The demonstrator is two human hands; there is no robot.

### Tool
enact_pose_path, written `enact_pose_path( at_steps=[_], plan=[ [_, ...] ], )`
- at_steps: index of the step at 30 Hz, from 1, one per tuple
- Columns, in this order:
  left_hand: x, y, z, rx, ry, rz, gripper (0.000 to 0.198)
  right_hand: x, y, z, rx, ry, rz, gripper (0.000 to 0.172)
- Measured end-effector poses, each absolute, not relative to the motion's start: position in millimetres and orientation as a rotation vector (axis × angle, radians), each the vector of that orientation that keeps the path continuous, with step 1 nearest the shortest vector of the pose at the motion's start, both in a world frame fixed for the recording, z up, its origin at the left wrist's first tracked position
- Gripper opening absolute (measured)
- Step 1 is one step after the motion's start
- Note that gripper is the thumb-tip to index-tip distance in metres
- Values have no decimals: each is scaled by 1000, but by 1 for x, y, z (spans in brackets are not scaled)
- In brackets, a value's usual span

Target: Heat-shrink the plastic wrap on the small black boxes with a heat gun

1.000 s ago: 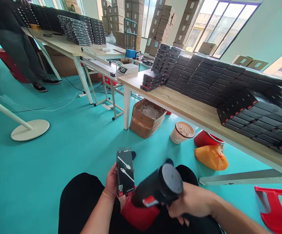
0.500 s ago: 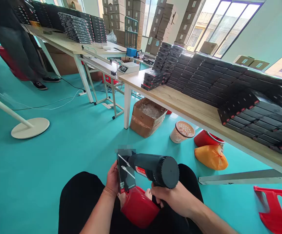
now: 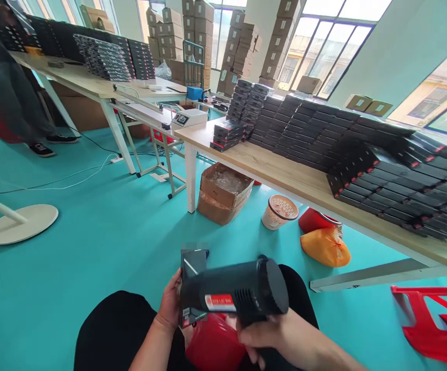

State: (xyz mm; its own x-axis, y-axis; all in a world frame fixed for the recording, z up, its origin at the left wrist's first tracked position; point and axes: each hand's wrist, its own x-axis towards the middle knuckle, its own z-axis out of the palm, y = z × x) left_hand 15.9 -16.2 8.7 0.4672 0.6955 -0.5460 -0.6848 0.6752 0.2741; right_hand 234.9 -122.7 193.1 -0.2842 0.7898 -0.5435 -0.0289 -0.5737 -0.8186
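Observation:
My right hand (image 3: 268, 332) is closed around the handle of a dark heat gun (image 3: 242, 286) with a red and white label, its barrel pointing left. My left hand (image 3: 168, 303) grips the left edge of a slim black packaging box (image 3: 193, 262) with a cable pictured on its front. The heat gun's barrel lies across the view of the box and hides its middle. Just below the box, between my knees, is a glossy red plastic surface (image 3: 216, 345), partly covered by the heat gun and right hand.
Stacked black boxes (image 3: 301, 129) fill much of the table (image 3: 285, 172) at right. Under it stand a carton (image 3: 223, 198), a perforated basket (image 3: 279, 214) and an orange bag (image 3: 326, 247). A red stool (image 3: 432, 314) is at lower right. A person (image 3: 22, 98) stands at far left.
The heat gun has swung from angled down-right to nearly level, its nozzle end moving left and down across the box. The whole view has shifted slightly; both hands keep their hold.

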Motion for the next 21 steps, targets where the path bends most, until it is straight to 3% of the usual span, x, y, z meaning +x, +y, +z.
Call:
enact_pose_path(
  at_steps=[5, 11, 15, 21],
  plan=[
    [16, -21, 12, 107, 696, 811, 37, 246, -74, 201, -1480, -890, 1610, 30],
    [13, -20, 17, 59, 671, 855, 43, 271, -86, 197, -1549, -1065, 1788, 25],
    [13, -17, 19, -2, 666, 886, 48, 266, -122, 196, -1665, -1172, 2096, 5],
    [14, -10, 19, -9, 725, 1008, 49, 257, -147, 181, -1567, -837, 1843, 20]
  ],
)
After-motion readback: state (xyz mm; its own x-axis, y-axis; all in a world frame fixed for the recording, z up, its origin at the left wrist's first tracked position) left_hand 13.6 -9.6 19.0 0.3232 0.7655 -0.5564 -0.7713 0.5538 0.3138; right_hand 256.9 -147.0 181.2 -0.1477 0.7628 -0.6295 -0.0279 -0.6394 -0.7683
